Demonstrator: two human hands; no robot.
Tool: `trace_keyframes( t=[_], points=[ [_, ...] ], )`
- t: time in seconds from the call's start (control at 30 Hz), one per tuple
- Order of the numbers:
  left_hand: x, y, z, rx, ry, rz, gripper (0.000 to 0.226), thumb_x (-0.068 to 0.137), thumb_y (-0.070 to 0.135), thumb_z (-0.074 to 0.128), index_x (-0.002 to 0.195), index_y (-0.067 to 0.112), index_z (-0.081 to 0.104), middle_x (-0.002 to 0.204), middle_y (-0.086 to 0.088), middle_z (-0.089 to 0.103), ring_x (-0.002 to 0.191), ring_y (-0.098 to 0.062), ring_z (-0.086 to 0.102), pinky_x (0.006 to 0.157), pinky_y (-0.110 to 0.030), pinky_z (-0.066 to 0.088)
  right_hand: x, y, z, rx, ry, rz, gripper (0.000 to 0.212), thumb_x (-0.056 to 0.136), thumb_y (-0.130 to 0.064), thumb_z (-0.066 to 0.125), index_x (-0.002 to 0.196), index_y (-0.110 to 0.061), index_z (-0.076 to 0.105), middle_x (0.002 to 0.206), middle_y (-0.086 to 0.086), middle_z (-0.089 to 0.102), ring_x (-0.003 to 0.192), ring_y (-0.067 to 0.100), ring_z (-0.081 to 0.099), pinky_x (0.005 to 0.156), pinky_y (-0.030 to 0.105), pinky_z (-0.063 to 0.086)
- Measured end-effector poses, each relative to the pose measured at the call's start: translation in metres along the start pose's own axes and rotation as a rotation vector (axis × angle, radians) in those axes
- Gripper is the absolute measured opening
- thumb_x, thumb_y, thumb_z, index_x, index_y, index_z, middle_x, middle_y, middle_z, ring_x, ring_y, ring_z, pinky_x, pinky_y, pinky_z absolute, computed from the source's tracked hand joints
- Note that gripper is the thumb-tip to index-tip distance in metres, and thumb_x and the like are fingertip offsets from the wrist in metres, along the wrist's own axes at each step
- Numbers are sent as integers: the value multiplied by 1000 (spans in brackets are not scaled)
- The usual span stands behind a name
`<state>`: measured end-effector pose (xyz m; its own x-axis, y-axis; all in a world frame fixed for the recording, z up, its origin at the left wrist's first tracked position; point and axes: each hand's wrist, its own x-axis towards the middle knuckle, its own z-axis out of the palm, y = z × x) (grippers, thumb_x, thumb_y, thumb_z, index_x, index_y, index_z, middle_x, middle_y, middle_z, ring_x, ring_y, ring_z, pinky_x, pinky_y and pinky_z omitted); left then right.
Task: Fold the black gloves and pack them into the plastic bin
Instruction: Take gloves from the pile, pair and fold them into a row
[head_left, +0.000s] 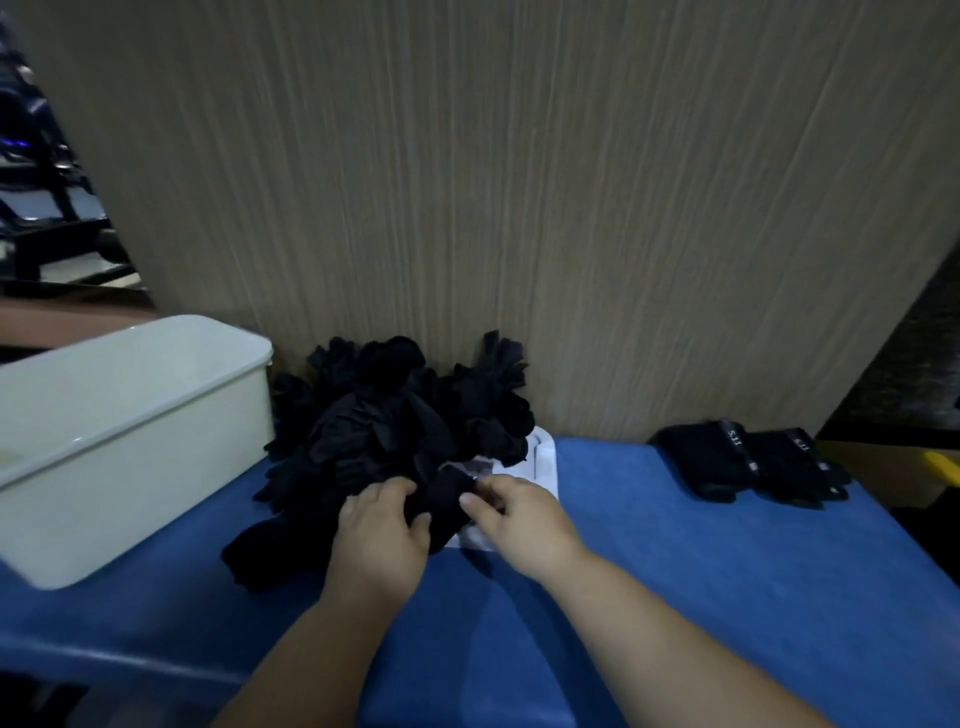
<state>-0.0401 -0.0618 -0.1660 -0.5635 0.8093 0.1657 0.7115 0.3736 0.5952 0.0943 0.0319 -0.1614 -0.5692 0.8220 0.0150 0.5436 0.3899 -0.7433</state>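
One black glove (444, 499) held right of the plastic bin (130, 467).
Fingers of left hand (379, 530) and right hand (519, 519) clamp its opposite sides; left is nearer the bin (long axis unreadable against the dark pile (395, 410)).

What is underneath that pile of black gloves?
A white flat item pokes out beneath the glove pile, resting on the blue tabletop. How far it extends underneath is hidden.
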Motion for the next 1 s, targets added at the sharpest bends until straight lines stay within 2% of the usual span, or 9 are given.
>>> trace_keyframes(
  t=[0.13,0.2,0.27,0.37,0.47,0.63,0.8,0.87,1.0],
  points=[
    [3,-3,5,-47,-93,48,38,95,29,53,132,21,51,126,0,53,114,-17,45,99,-32,42,7,-12,9,98,-18,39,37,89,-43,61,124,-31,56,100,-10,65,92,7,61,81,18,47],
    [4,0,6,-105,-136,58,36,94,29,55,130,24,53,124,4,53,113,-14,47,96,-28,43,6,-9,6,160,15,58,28,86,-39,66,112,-31,59,94,-12,66,89,5,62,83,22,51],
    [3,5,8,-168,-169,67,36,93,28,57,129,26,53,120,8,49,108,-8,50,89,-21,41,2,-3,-2,174,53,76,17,84,-37,69,98,-32,60,87,-14,65,82,3,62,76,21,52],
    [1,21,17,-244,-196,100,29,90,27,62,119,29,55,111,13,45,96,-2,52,77,-14,39,-10,12,-19,172,104,88,13,81,-36,71,90,-34,61,85,-10,67,80,7,64,75,27,54],
    [-5,43,28,-315,-229,154,21,87,26,66,101,32,52,104,15,45,91,0,52,71,-10,42,-30,28,-41,181,186,111,13,82,-31,71,88,-29,59,83,-9,67,80,10,63,74,25,52],
    [-19,80,50,-433,-422,281,23,84,24,69,86,38,51,95,12,58,89,-2,57,86,-26,51,-68,57,-74,312,322,127,18,85,-18,69,95,-31,60,85,-11,65,78,7,60,74,24,50],
    [-35,109,72,-476,-575,387,46,80,25,73,109,48,47,112,21,55,102,8,54,94,-20,47,-99,81,-102,499,381,132,28,90,-9,62,90,-36,62,83,-11,64,76,10,61,69,34,53],
    [-38,118,79,-462,-579,422,50,79,24,73,111,50,44,113,23,53,102,12,52,94,-13,43,-106,91,-109,469,377,107,27,90,-9,63,87,-36,60,80,-13,62,78,7,57,77,32,48],
    [-39,128,90,-441,-556,442,55,78,20,74,104,56,43,110,25,52,103,9,50,90,-10,41,-111,102,-116,489,327,60,22,87,-15,67,80,-32,55,70,-16,53,69,3,48,71,24,41]
  ],
)
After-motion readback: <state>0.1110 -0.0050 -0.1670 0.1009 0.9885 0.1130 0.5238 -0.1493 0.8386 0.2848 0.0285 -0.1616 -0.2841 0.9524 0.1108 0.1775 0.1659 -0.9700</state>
